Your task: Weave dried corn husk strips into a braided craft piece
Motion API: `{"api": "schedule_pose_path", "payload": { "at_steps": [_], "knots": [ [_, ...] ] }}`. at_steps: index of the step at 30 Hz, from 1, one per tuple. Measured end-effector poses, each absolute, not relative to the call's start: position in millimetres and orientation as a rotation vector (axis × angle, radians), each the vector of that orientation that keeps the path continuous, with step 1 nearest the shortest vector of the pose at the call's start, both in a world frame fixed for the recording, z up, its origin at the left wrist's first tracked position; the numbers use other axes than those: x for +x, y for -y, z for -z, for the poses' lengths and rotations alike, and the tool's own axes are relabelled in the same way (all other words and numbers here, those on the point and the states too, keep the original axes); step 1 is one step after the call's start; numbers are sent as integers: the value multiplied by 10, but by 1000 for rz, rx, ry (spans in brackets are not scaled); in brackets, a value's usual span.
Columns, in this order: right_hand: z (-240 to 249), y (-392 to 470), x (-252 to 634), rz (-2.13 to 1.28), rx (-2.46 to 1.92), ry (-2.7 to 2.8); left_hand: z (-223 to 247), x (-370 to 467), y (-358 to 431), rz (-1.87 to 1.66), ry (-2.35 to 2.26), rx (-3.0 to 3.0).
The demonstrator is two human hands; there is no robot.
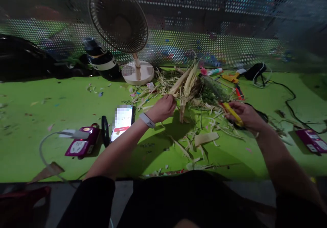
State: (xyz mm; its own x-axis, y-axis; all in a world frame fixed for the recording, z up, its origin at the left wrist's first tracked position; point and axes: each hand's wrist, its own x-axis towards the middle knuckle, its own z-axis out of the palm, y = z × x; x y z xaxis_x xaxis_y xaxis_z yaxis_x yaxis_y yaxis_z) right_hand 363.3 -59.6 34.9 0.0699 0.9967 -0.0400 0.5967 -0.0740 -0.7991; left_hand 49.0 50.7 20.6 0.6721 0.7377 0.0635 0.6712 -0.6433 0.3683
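My left hand (pixel 165 108), with a pale band on its wrist, is closed on the pale dried husk strips (pixel 187 81) near the table's middle. These strips fan out upward from a bundle over a heap of scraps and green sprigs. To the right, my right hand (pixel 241 115) is wrapped round a yellow cutter (pixel 233 114), which points up and left; its blade is blurred. Cut husk pieces (pixel 206 138) lie on the green table between and below my hands.
A fan (pixel 138 72) and a dark bottle (pixel 104 63) stand at the back left. Near my left forearm are a lit phone (pixel 124 119) and a purple power strip (pixel 84 141). Orange-red pliers (pixel 239 92), a glue gun (pixel 230 78) and a cable (pixel 287 102) lie at right.
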Motion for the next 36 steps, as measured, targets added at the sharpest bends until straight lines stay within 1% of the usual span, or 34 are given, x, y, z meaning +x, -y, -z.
{"api": "schedule_pose_path", "payload": {
  "at_steps": [1, 4, 6, 8, 11, 16, 19, 23, 29, 36],
  "knots": [
    [-325, 578, 3523, -1009, -1712, 1510, -191, 455, -515, -339, -1130, 2481],
    [-303, 552, 3241, -1305, -1571, 1415, -150, 350, -503, -490, -1083, 2075],
    [-308, 541, 3105, -1389, -1523, 1474, -141, 290, -471, -562, -1011, 1801],
    [-308, 522, 3003, -1383, -1538, 1590, -141, 241, -431, -620, -975, 1611],
    [-272, 475, 2896, -1187, -1616, 1793, -134, 175, -383, -702, -985, 1501],
    [-159, 418, 2816, -540, -1841, 2091, -76, 97, -363, -671, -937, 1511],
    [-123, 414, 2801, -301, -1909, 2169, -62, 93, -361, -690, -876, 1450],
    [-112, 420, 2785, -191, -1936, 2201, -73, 114, -334, -671, -820, 1370],
    [-90, 419, 2786, -13, -1928, 2238, -70, 143, -296, -653, -805, 1402],
    [-99, 426, 2777, 0, -1922, 2265, -85, 158, -274, -626, -812, 1446]
  ]
}}
